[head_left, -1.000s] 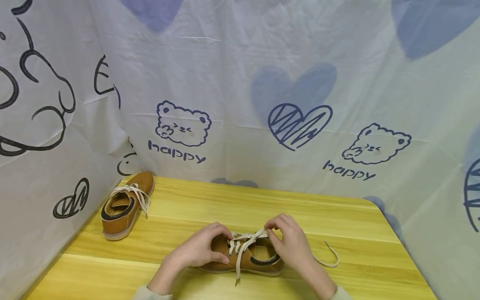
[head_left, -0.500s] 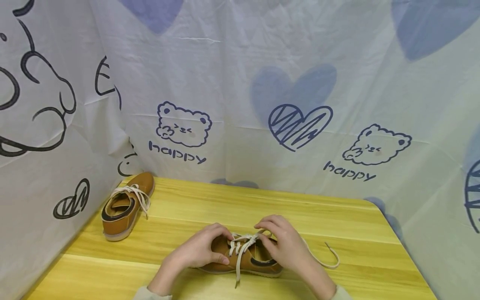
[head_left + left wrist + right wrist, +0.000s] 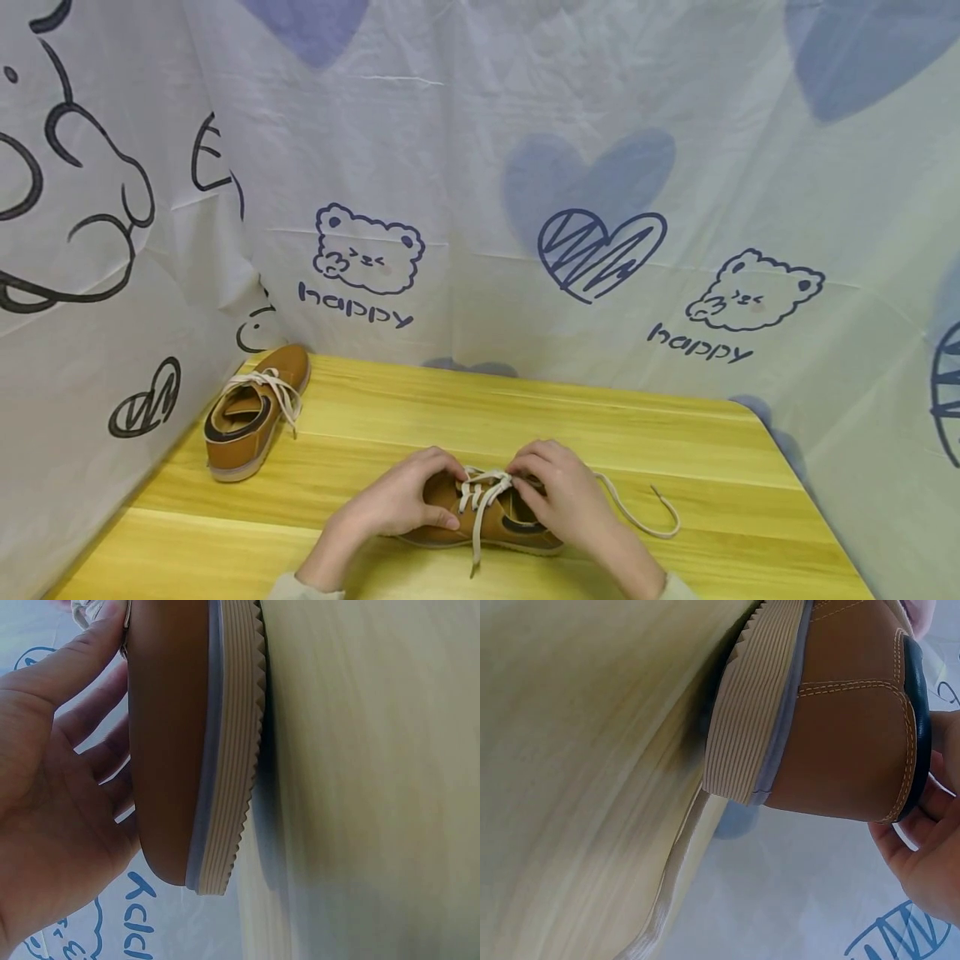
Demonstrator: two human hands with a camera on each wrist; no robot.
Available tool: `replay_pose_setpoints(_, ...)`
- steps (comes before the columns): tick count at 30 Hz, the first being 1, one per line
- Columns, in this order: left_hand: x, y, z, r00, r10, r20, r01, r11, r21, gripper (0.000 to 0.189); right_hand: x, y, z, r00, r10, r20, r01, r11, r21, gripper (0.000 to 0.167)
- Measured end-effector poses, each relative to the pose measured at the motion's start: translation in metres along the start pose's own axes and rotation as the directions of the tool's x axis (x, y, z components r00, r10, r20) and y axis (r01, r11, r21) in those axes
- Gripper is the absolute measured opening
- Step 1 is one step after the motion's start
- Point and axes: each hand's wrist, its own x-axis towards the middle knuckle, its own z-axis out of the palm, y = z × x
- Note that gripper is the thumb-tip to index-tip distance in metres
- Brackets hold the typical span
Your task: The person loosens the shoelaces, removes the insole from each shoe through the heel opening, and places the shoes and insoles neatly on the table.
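A brown shoe (image 3: 495, 523) with a ridged pale sole lies lengthwise near the front of the table, toe to the left. My left hand (image 3: 401, 493) grips its front part, thumb on the near side and fingers over the far side. Cream laces (image 3: 477, 533) are crossed near the ankle opening, and one end hangs down the near side. My right hand (image 3: 564, 492) pinches the lace at the crossing, above the opening. In the right wrist view the shoe's heel (image 3: 840, 750) shows black collar trim. The right fingertips are hidden there behind the shoe.
A matching brown shoe (image 3: 232, 454), with its laces loose over the side, stands at the back left of the wooden table (image 3: 390, 400). The other lace end (image 3: 637, 523) curls on the table to the right. A printed white curtain (image 3: 480, 333) borders the back and sides.
My right hand has moved left and slightly down, closer to the lace crossing. More of the lace now shows on the table behind it. The left hand holds still on the shoe.
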Motion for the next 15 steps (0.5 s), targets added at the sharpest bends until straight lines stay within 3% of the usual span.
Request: replay_pose_setpoints(15,-0.0005,0.0009,-0.0008,1.0,0.01,0.006,-0.01,1.0,-0.012,0.05,-0.0029,0.0013,0.0009,0.997,0.049,-0.067,-0.051,0.998,-0.031,0.016)
